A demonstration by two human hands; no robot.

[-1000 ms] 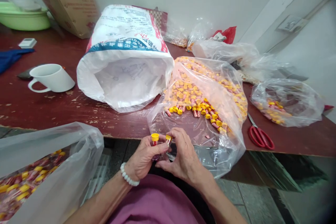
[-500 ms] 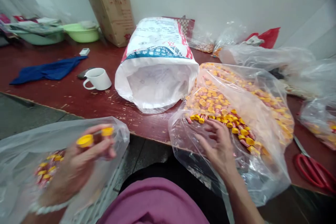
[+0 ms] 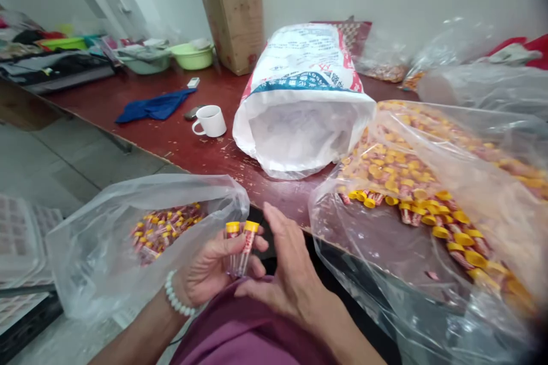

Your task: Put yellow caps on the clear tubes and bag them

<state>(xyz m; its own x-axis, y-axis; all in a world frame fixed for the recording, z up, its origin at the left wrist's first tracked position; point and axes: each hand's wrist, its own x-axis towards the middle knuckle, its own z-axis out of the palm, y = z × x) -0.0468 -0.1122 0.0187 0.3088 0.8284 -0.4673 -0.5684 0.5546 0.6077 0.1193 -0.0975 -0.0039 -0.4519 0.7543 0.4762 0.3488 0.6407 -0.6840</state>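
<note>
Two small clear tubes [image 3: 247, 246] with yellow caps and red labels stand upright side by side in my left hand [image 3: 209, 268], pinched between thumb and fingers. Just right of them is my right hand [image 3: 291, 271], thumb and fingers spread, with nothing in it. A clear plastic bag [image 3: 98, 239] at the lower left contains a pile of yellow-capped tubes [image 3: 166, 228]. On the right, a larger clear bag [image 3: 346, 239] lies partly over the table edge, full of many more yellow-capped tubes [image 3: 398, 171].
The red table [image 3: 171, 142] bears a white printed sack [image 3: 308, 68] with its mouth open, a white mug [image 3: 210, 121], a blue cloth [image 3: 156, 107], a green basin [image 3: 192, 57] and a cardboard box [image 3: 242, 23]. More plastic bags [image 3: 488, 91] lie at the back right.
The view has turned left. My right hand has left the large right bag and come beside my left hand. My left hand has moved from above the left bag toward my lap, still with two tubes.
</note>
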